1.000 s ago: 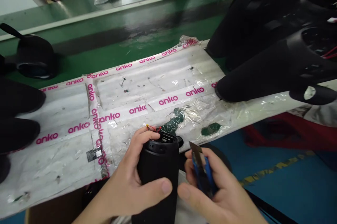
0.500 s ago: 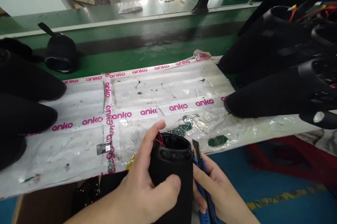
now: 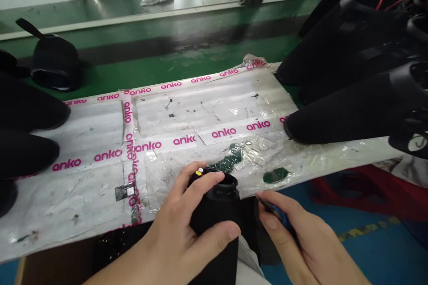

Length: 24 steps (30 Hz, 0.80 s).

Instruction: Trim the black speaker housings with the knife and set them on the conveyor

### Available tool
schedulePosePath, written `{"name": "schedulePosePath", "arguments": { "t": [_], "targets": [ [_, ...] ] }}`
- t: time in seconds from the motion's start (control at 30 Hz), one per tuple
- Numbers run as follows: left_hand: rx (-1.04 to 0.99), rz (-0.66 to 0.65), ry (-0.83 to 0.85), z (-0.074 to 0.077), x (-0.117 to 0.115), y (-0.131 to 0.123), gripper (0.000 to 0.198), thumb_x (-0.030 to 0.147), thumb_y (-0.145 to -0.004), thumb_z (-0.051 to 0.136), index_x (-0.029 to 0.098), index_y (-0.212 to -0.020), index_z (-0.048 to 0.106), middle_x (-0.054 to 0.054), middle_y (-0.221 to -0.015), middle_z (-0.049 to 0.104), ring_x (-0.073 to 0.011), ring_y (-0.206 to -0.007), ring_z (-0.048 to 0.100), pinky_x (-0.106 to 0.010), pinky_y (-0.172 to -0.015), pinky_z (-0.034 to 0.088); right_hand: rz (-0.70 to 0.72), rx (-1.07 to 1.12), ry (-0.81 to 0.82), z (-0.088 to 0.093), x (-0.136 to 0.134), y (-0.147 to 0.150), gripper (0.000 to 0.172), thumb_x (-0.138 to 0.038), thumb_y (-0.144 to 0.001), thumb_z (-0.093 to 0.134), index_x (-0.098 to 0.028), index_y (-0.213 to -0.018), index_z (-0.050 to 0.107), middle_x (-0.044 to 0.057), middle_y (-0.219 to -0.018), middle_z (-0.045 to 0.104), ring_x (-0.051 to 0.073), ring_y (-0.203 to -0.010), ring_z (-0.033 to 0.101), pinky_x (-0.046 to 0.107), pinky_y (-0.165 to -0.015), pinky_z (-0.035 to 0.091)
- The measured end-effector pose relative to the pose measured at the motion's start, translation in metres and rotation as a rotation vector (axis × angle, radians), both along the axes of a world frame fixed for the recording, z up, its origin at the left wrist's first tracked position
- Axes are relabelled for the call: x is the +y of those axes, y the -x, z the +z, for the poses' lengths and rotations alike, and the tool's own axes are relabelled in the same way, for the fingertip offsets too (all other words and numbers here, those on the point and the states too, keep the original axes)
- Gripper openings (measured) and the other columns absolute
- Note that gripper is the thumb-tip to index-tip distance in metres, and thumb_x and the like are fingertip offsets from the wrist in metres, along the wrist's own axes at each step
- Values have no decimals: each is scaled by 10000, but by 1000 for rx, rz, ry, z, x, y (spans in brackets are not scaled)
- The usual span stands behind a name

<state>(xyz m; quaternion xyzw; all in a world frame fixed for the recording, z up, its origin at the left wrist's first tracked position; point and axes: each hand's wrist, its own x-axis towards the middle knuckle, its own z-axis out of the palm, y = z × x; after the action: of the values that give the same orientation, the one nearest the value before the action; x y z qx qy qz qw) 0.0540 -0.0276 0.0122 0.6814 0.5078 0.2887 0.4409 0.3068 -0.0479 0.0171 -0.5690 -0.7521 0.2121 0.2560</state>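
My left hand (image 3: 182, 236) is wrapped round a black cylindrical speaker shell (image 3: 219, 207), held upright at the near edge of the bench. Red and yellow wires (image 3: 199, 171) stick out of its open top, under my fingertips. My right hand (image 3: 302, 238) is closed on a blue utility knife (image 3: 279, 216), just right of the shell. The knife now lies low and nearly flat, with its blade end pointing left toward the shell.
The bench top (image 3: 100, 142) is covered in white sheet and clear film held by pink "anko" tape. Several black shells lie stacked at the right (image 3: 351, 111) and at the left (image 3: 23, 111). A green conveyor belt (image 3: 174, 57) runs behind, carrying a black cap-like part (image 3: 55, 59).
The knife, held blade-up beside the shell earlier, has been tipped down and moved a little right. My left fingers have closed further over the shell's open top. The view has shifted slightly.
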Motion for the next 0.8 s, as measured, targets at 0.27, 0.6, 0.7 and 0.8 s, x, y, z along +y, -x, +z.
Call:
{"name": "schedulePosePath", "arguments": {
  "t": [0.27, 0.6, 0.7, 0.8],
  "targets": [
    [112, -60, -93, 15, 23, -19, 823, 221, -572, 1058, 392, -1240, 609, -63, -1222, 554, -433, -1223, 542, -790, -998, 536, 378, -559, -356, 27, 20, -3, 375, -42, -1021, 376, -151, -1321, 575, 20, -881, 733, 205, -669, 684, 367, -611, 486],
    [7, -74, -92, 9, 20, -35, 767, 129, -672, 887, 375, -1288, 501, -70, -1362, 454, -424, -1339, 556, -678, -1031, 547, 370, -584, -331, 30, 19, -8, 368, -65, -1008, 421, -148, -1329, 581, -14, -851, 692, 185, -650, 640, 378, -623, 439],
    [18, -62, -89, 8, 19, -36, 742, 138, -687, 863, 384, -1292, 511, -71, -1368, 462, -429, -1341, 564, -684, -1015, 555, 363, -586, -315, 29, 17, -8, 368, -69, -998, 443, -149, -1329, 583, -26, -834, 670, 181, -635, 632, 378, -605, 432],
    [25, -47, -98, 7, 19, -37, 729, 131, -672, 850, 382, -1276, 528, -67, -1361, 487, -421, -1317, 581, -677, -1006, 558, 365, -599, -321, 27, 17, -8, 361, -86, -965, 491, -161, -1307, 579, -41, -810, 646, 174, -607, 618, 370, -581, 432]
  ]
}}
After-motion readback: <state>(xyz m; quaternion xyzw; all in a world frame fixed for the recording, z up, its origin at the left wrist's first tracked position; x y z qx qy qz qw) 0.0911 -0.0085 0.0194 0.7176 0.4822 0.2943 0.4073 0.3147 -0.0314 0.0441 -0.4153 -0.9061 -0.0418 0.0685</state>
